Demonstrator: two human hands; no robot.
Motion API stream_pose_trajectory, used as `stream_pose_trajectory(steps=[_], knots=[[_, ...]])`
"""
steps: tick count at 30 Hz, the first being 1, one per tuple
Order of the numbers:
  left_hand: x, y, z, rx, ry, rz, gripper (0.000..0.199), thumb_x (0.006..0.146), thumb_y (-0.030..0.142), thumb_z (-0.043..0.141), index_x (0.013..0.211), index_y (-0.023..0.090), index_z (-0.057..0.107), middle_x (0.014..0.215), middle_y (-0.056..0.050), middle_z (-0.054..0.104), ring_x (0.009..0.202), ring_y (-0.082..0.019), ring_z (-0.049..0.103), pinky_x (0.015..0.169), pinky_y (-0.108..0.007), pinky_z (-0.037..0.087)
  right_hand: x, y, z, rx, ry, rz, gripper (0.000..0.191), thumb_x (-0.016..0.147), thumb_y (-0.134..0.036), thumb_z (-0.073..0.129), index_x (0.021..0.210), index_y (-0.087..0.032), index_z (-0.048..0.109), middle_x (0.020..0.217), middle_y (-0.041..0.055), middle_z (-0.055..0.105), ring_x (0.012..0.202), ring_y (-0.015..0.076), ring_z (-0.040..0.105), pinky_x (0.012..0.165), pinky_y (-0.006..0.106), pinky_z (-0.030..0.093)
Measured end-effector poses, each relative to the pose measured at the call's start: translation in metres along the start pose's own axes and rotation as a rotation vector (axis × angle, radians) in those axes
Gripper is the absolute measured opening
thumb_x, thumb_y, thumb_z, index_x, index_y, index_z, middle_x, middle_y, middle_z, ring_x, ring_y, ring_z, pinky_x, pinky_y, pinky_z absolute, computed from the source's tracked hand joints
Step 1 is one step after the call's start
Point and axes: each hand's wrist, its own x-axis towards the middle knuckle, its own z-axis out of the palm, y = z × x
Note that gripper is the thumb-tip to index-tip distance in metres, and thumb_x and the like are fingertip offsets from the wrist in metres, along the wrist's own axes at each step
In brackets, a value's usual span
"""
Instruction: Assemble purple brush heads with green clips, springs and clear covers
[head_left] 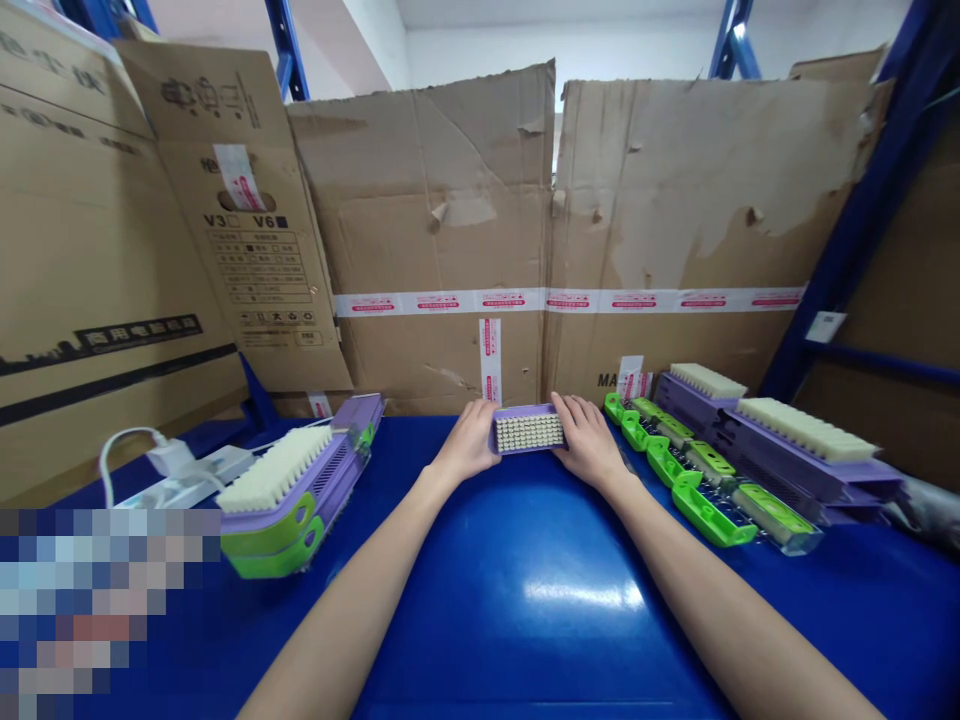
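Observation:
Between my two hands is a purple block (529,431) with rows of short, pale bristle-like tufts on the side facing me. My left hand (471,441) grips its left end and my right hand (586,438) grips its right end. It is held near the far side of the blue table (525,600), close to the cardboard. To the right of my right hand lie several green plastic parts (709,508) and green-and-clear pieces (772,512).
Purple units with cream pads (806,428) stand at the right. A purple and green unit with a cream pad (277,468) sits at the left, beside a white power strip (184,480). Cardboard panels (442,230) wall off the back; blue shelf posts (840,200) rise behind.

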Motion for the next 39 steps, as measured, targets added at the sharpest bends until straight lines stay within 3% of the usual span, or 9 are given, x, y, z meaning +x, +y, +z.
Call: stream_pose_trajectory(steps=[2, 7, 11, 14, 20, 25, 32, 39], knots=[[0.001, 0.003, -0.002, 0.015, -0.001, 0.035, 0.053, 0.060, 0.011, 0.062, 0.111, 0.016, 0.047, 0.110, -0.010, 0.055, 0.106, -0.027, 0.051, 0.091, -0.042, 0.044, 0.000, 0.001, 0.001, 0.012, 0.018, -0.030, 0.083, 0.071, -0.018, 0.055, 0.145, -0.008, 0.020, 0.135, 0.0186, 0.043, 0.127, 0.0333, 0.034, 0.108, 0.049, 0.025], [0.001, 0.000, -0.006, 0.061, -0.007, -0.003, 0.053, 0.060, 0.015, 0.067, 0.109, 0.018, 0.048, 0.110, -0.010, 0.057, 0.105, -0.027, 0.054, 0.087, -0.042, 0.046, 0.003, -0.001, 0.003, 0.058, 0.022, -0.037, 0.085, 0.069, -0.020, 0.054, 0.146, -0.010, 0.018, 0.125, 0.0181, 0.050, 0.115, 0.0342, 0.044, 0.098, 0.049, 0.037], [0.001, -0.012, -0.014, -0.001, 0.206, -0.273, 0.060, 0.058, 0.035, 0.076, 0.108, 0.018, 0.048, 0.105, -0.009, 0.056, 0.099, -0.026, 0.058, 0.084, -0.040, 0.048, 0.004, 0.001, 0.005, 0.102, 0.048, 0.090, 0.083, 0.075, -0.032, 0.055, 0.146, -0.010, 0.018, 0.114, 0.0177, 0.055, 0.103, 0.0338, 0.052, 0.088, 0.046, 0.044], [-0.001, -0.020, -0.019, -0.038, 0.291, -0.334, 0.065, 0.061, 0.039, 0.076, 0.115, 0.020, 0.046, 0.112, -0.008, 0.054, 0.104, -0.026, 0.057, 0.088, -0.038, 0.047, 0.003, 0.004, 0.008, 0.137, 0.046, 0.118, 0.086, 0.076, -0.036, 0.057, 0.147, -0.013, 0.015, 0.114, 0.0162, 0.054, 0.104, 0.0331, 0.052, 0.088, 0.045, 0.044], [-0.008, -0.022, -0.014, -0.097, 0.211, -0.320, 0.074, 0.068, 0.037, 0.070, 0.131, 0.022, 0.035, 0.126, -0.011, 0.049, 0.118, -0.026, 0.050, 0.096, -0.039, 0.043, 0.002, 0.002, 0.013, 0.189, 0.061, 0.149, 0.088, 0.076, -0.035, 0.058, 0.148, -0.015, 0.011, 0.117, 0.0153, 0.054, 0.108, 0.0321, 0.051, 0.092, 0.045, 0.043], [-0.014, -0.028, -0.010, -0.047, 0.100, -0.442, 0.079, 0.073, 0.045, 0.064, 0.138, 0.018, 0.027, 0.128, -0.016, 0.047, 0.118, -0.029, 0.050, 0.094, -0.040, 0.042, 0.001, 0.003, 0.015, 0.283, 0.081, 0.296, 0.089, 0.074, -0.042, 0.062, 0.146, -0.013, 0.018, 0.120, 0.0174, 0.054, 0.112, 0.0335, 0.052, 0.091, 0.046, 0.044], [-0.021, -0.041, -0.005, 0.162, -0.057, -0.580, 0.073, 0.075, 0.056, 0.056, 0.132, 0.016, 0.036, 0.125, -0.018, 0.053, 0.121, -0.034, 0.047, 0.094, -0.042, 0.037, 0.000, 0.005, 0.014, 0.415, 0.077, 0.500, 0.094, 0.069, -0.047, 0.067, 0.146, -0.016, 0.021, 0.134, 0.0174, 0.049, 0.121, 0.0328, 0.049, 0.095, 0.045, 0.043], [-0.024, -0.046, -0.003, 0.234, -0.100, -0.611, 0.065, 0.078, 0.063, 0.047, 0.123, 0.016, 0.046, 0.120, -0.018, 0.056, 0.116, -0.034, 0.050, 0.089, -0.042, 0.038, -0.001, 0.003, 0.014, 0.478, -0.037, 0.492, 0.093, 0.071, -0.052, 0.065, 0.146, -0.019, 0.021, 0.126, 0.0156, 0.057, 0.114, 0.0319, 0.056, 0.091, 0.044, 0.046]])
